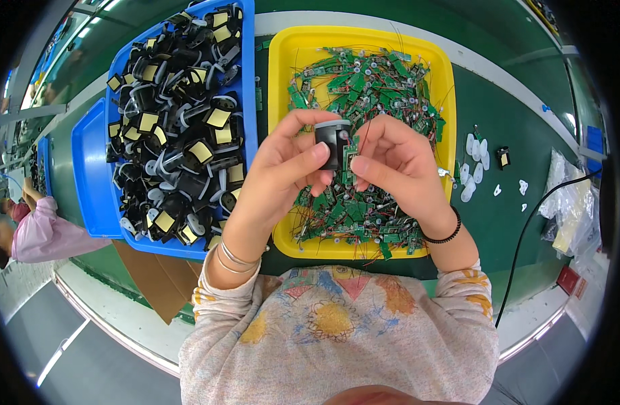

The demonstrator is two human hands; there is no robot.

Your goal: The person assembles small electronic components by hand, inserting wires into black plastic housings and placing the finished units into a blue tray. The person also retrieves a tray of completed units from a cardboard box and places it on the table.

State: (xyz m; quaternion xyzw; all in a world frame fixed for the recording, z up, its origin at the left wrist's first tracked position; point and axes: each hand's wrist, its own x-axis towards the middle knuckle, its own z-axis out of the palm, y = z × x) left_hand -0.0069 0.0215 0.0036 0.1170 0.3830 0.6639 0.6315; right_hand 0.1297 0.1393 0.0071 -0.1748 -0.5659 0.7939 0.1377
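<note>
over a yellow tray (283, 67), left hand (283, 169) grips a black cylinder (331, 142), right hand (397, 165) a green board (350, 158).

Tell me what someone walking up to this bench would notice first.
Probably the two hands raised at the centre: the left hand grips a small black part while the right hand presses a green circuit board against it. Right beneath them sits a bright yellow tray heaped with green boards and red wires. To its left, a blue bin is piled with black parts bearing yellow square patches.
</note>
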